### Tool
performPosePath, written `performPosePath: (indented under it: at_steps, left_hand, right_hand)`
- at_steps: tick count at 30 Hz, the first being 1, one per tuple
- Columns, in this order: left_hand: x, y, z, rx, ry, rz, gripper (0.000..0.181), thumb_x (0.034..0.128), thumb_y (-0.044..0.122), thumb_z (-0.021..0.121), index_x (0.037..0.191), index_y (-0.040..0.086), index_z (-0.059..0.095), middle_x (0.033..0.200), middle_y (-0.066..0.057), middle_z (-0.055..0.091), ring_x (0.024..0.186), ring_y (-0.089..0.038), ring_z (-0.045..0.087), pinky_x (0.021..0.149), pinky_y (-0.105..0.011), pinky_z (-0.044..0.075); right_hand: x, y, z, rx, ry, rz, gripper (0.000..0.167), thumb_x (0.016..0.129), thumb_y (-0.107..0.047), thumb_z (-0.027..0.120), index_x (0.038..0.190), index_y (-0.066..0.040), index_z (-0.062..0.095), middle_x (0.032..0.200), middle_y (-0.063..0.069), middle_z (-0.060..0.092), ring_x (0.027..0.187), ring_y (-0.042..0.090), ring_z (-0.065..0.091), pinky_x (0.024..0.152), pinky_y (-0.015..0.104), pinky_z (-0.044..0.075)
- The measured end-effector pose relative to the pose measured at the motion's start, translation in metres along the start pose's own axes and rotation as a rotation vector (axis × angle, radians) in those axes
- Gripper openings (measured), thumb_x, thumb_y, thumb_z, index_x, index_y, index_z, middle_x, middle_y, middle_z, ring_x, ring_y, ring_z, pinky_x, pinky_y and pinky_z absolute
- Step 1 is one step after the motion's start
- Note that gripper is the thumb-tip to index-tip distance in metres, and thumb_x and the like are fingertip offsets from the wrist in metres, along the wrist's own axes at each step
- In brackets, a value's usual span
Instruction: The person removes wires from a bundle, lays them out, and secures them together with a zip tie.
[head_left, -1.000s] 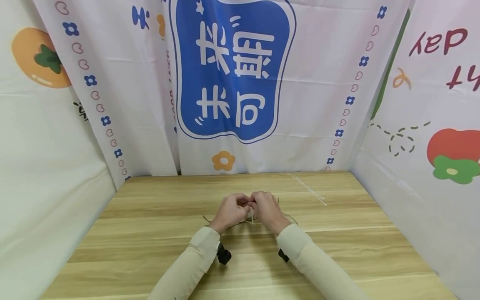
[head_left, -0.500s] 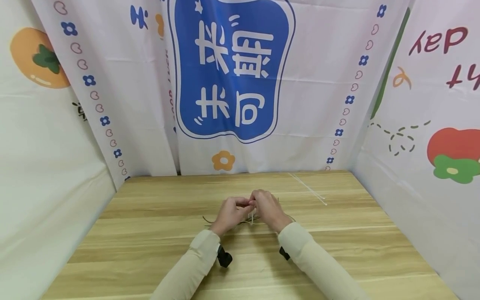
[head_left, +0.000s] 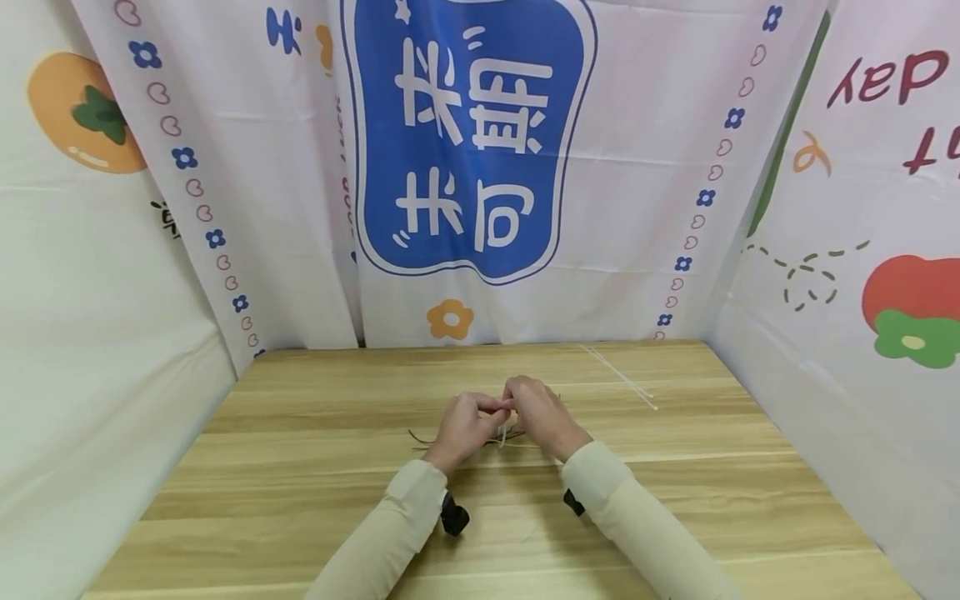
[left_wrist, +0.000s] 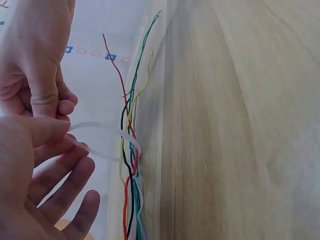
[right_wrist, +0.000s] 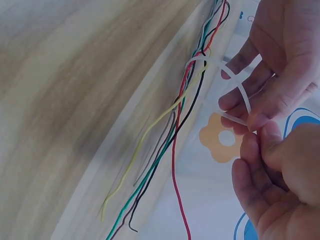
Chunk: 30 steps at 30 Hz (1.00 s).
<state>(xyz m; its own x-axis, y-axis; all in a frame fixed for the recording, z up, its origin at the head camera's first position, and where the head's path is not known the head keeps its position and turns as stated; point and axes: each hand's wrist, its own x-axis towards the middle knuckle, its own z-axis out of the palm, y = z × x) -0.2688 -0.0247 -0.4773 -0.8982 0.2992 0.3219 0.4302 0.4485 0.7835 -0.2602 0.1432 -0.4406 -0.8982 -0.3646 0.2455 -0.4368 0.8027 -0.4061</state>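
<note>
A white cable tie (left_wrist: 95, 125) forms a loose loop around a bundle of thin wires (left_wrist: 131, 170) in red, black, green, yellow and grey. My left hand (head_left: 461, 429) pinches the tie between thumb and forefinger, its other fingers spread loosely below in the left wrist view. Against those fingertips, my right hand (head_left: 540, 417) pinches at the same spot, where the tie's ends meet. The fingers hide the tie's head. In the right wrist view the loop (right_wrist: 245, 95) stands out to one side of the wires, with a wide gap inside it.
Two more white cable ties (head_left: 622, 379) lie at the back right of the wooden table (head_left: 315, 492). Printed cloth (head_left: 630, 208) hangs behind the table and along both sides.
Both hands stay together over the wires and have shifted slightly. The left fingers look less bunched than a second ago. The wire end right of the right hand shows less.
</note>
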Motion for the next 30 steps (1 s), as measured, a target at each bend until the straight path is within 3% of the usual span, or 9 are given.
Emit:
performPosePath:
  at_steps: [3,7,10,15,19,23,27,30]
  left_hand:
    - [0.000,0.002,0.004,0.041,0.017,0.005,0.013,0.0980,0.013,0.074,0.102,0.010,0.085,0.105,-0.009,0.082,0.072,-0.012,0.067,0.062,-0.022,0.050]
    - [0.000,0.004,0.008,0.112,0.059,0.035,0.011,0.0947,0.011,0.075,0.095,0.010,0.086,0.101,-0.006,0.083,0.086,-0.015,0.074,0.071,-0.023,0.055]
    - [0.000,0.006,0.010,0.126,0.077,0.032,0.012,0.0932,0.011,0.075,0.091,0.010,0.087,0.096,-0.005,0.083,0.080,-0.014,0.073,0.068,-0.023,0.054]
    - [-0.001,0.007,0.012,0.108,0.079,-0.020,0.014,0.0938,0.012,0.073,0.094,0.012,0.087,0.094,-0.006,0.083,0.066,-0.008,0.063,0.059,-0.021,0.047]
    - [-0.002,0.010,0.012,0.139,0.094,-0.038,0.014,0.0928,0.012,0.073,0.097,0.012,0.086,0.096,-0.007,0.083,0.074,-0.011,0.070,0.063,-0.022,0.051]
    - [-0.003,0.013,0.014,0.165,0.126,-0.031,0.014,0.0904,0.012,0.073,0.092,0.013,0.087,0.093,-0.005,0.083,0.076,-0.012,0.071,0.065,-0.023,0.052]
    - [-0.004,0.012,0.016,0.162,0.157,-0.007,0.016,0.0892,0.012,0.072,0.083,0.014,0.086,0.082,-0.002,0.081,0.064,-0.006,0.062,0.059,-0.022,0.049]
    - [-0.006,0.008,0.016,0.151,0.131,-0.005,0.020,0.0891,0.010,0.071,0.075,0.013,0.085,0.070,-0.001,0.078,0.055,-0.001,0.056,0.056,-0.019,0.046]
  right_hand:
    - [-0.001,0.002,-0.001,-0.036,0.001,-0.023,0.020,0.093,0.007,0.075,0.091,-0.010,0.065,0.095,0.004,0.069,0.079,0.013,0.057,0.067,0.026,0.052]
    - [-0.002,0.003,-0.001,-0.072,0.019,-0.062,0.019,0.092,0.006,0.077,0.091,-0.010,0.065,0.094,0.004,0.068,0.082,0.014,0.061,0.072,0.028,0.056]
    - [-0.003,0.003,0.000,-0.080,0.044,-0.081,0.018,0.092,0.006,0.076,0.091,-0.008,0.065,0.092,0.004,0.067,0.083,0.016,0.063,0.073,0.030,0.057]
    - [-0.002,0.006,0.005,-0.036,0.066,-0.070,0.022,0.091,0.012,0.071,0.092,-0.008,0.063,0.090,0.006,0.064,0.079,0.016,0.057,0.069,0.029,0.052]
    - [0.000,0.010,0.013,0.024,0.054,-0.062,0.029,0.089,0.016,0.067,0.095,-0.010,0.056,0.090,0.004,0.060,0.080,0.015,0.053,0.071,0.029,0.049]
    - [0.002,0.013,0.020,0.066,0.070,-0.065,0.030,0.091,0.016,0.064,0.095,-0.012,0.053,0.089,0.001,0.058,0.081,0.014,0.054,0.073,0.029,0.050]
    - [0.003,0.013,0.020,0.108,0.096,-0.084,0.022,0.100,0.008,0.062,0.094,-0.011,0.053,0.089,0.001,0.060,0.079,0.012,0.055,0.071,0.027,0.051]
    - [0.004,0.010,0.017,0.166,0.129,-0.118,0.017,0.103,0.002,0.062,0.095,-0.010,0.053,0.089,0.005,0.063,0.075,0.011,0.054,0.068,0.026,0.050]
